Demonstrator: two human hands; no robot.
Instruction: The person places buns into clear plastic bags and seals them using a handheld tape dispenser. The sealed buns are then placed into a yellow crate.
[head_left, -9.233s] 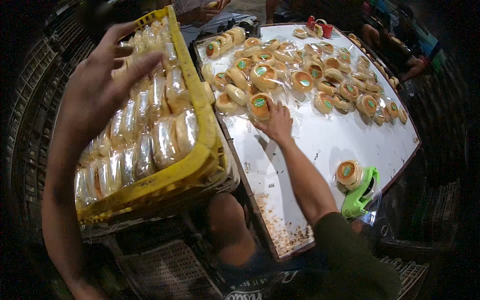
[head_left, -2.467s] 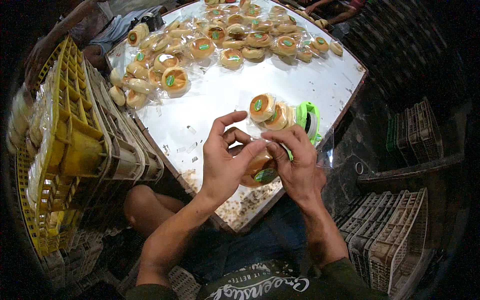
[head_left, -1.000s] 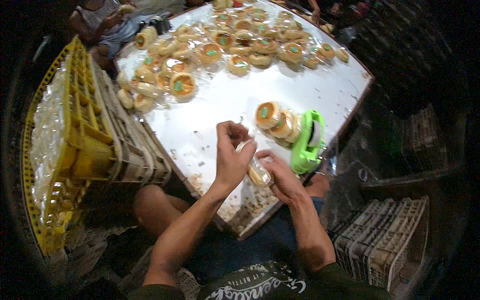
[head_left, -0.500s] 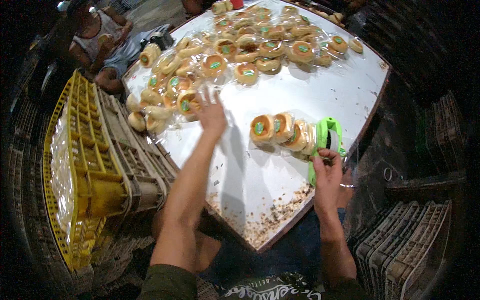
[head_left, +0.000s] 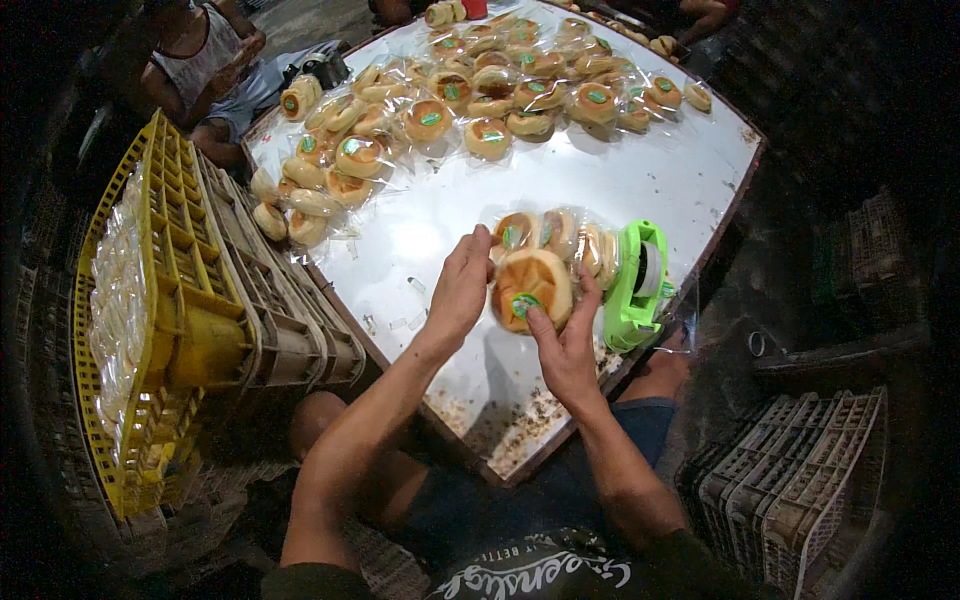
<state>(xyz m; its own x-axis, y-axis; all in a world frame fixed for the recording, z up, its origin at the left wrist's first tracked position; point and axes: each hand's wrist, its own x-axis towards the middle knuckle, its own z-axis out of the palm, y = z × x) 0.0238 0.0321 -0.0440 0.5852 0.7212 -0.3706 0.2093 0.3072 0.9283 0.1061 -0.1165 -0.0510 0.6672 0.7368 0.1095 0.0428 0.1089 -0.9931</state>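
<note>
A round, browned bun (head_left: pixel 535 275) in clear wrapping, with a green label, is held up above the white table. My right hand (head_left: pixel 568 345) grips it from the lower right, thumb on the label. My left hand (head_left: pixel 462 290) is closed against its left edge, the fingers pressed together and partly hidden behind it. Just behind the held bun, a short row of wrapped buns (head_left: pixel 558 232) leans together on the table. A bright green tape dispenser (head_left: pixel 636 290) with a roll of tape stands directly right of that row.
Many wrapped buns (head_left: pixel 487 138) are heaped across the far and left parts of the white table (head_left: pixel 690 185). Yellow and grey crates (head_left: pixel 205 340) stand at the left, with more crates (head_left: pixel 800 480) at lower right. A seated person (head_left: pixel 205 70) is at the far left.
My left hand has come back from the heap to the near middle, and a bun is now held there. My right hand has left the tape dispenser and moved left to the bun.
</note>
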